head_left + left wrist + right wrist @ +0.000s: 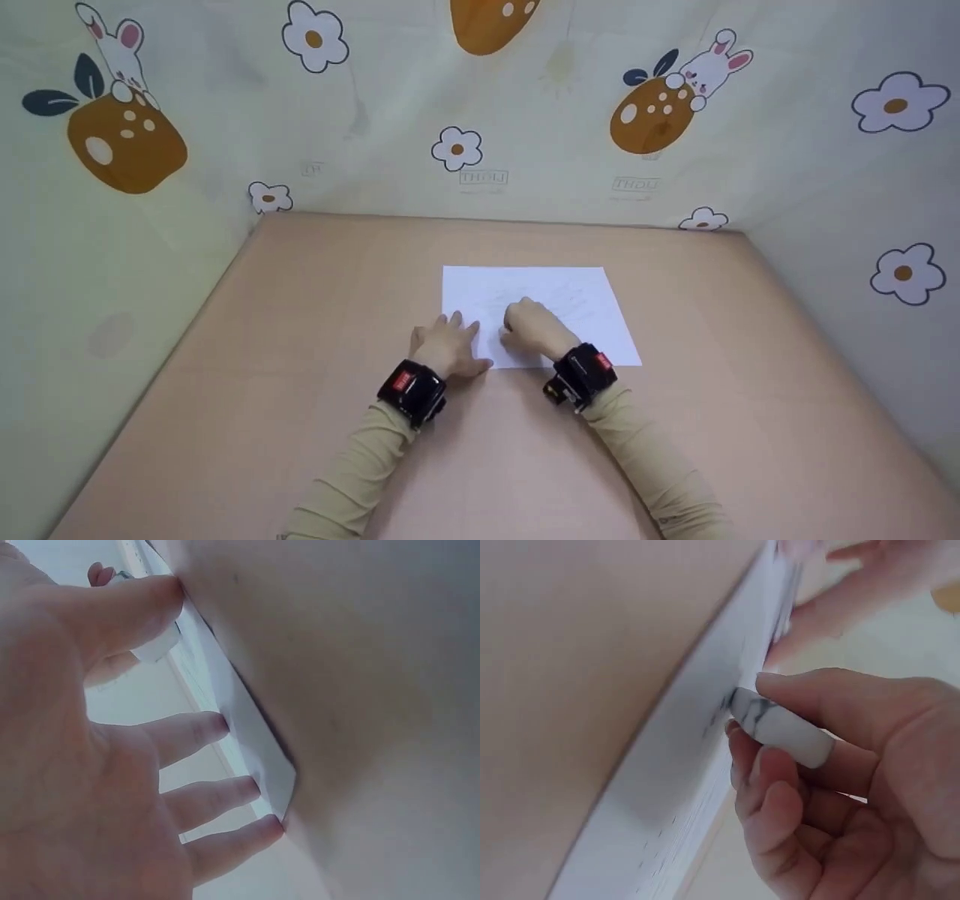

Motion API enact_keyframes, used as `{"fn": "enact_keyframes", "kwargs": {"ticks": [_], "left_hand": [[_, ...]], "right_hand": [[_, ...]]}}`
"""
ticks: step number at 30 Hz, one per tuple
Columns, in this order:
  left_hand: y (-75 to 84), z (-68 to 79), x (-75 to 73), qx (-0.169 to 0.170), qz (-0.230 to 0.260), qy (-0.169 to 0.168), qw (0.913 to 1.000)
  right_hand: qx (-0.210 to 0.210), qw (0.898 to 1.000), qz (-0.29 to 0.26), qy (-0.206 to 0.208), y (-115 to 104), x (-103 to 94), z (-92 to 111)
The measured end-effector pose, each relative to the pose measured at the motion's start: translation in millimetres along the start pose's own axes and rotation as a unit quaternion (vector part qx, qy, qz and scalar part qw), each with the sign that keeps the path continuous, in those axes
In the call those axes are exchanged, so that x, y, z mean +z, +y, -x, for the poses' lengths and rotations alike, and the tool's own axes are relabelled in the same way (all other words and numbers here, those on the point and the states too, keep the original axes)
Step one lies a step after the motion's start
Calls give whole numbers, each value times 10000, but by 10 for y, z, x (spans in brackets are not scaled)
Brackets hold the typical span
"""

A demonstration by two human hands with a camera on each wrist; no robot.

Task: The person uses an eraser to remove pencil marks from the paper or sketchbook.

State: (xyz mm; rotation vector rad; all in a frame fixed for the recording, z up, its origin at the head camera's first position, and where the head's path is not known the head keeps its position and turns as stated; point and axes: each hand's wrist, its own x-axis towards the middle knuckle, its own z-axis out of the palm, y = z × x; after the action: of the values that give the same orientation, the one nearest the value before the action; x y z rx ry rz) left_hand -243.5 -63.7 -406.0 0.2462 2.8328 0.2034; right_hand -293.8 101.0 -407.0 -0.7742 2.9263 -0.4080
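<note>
A white sheet of paper (525,281) with faint grey marks lies on the table. The left hand (446,349) rests spread on its near left corner, thumb apart and fingertips (246,787) pressing along the edge. Over the middle of the sheet, the right hand (538,330) pinches a white eraser (787,731) between thumb and curled fingers. Dark smudges streak the eraser, and its tip is down at the paper. Small dark crumbs or marks dot the sheet near that tip in the right wrist view. From the head view the eraser is hidden by the hand.
The tan tabletop (300,300) surrounds the paper on all sides. Pale cloth walls (390,97) printed with flowers, rabbits and orange fruit stand behind and at both sides. Each wrist wears a black camera band (412,391).
</note>
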Motion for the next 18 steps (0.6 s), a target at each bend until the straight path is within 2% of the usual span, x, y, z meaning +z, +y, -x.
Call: {"fn": "enact_keyframes", "kwargs": {"ticks": [2, 5, 7, 10, 14, 16, 18], "left_hand": [[-8, 14, 1, -19, 35, 0, 10000], [0, 19, -10, -22, -13, -5, 10000], [7, 20, -14, -31, -54, -27, 10000], [10, 21, -6, -35, -76, -36, 10000], [5, 24, 5, -63, -37, -6, 10000], [6, 20, 6, -66, -6, 14, 10000], [8, 13, 7, -59, 10, 5, 10000]], "right_hand": [[144, 9998, 68, 96, -8, 8, 6], [692, 9962, 350, 398, 27, -6, 29], [834, 9931, 592, 568, 44, -11, 40], [581, 9938, 716, 621, 48, 0, 43], [-210, 9968, 562, 527, 65, 13, 27], [-254, 9968, 478, 588, 94, 9, 26], [-34, 9957, 507, 774, 128, -1, 30]]}}
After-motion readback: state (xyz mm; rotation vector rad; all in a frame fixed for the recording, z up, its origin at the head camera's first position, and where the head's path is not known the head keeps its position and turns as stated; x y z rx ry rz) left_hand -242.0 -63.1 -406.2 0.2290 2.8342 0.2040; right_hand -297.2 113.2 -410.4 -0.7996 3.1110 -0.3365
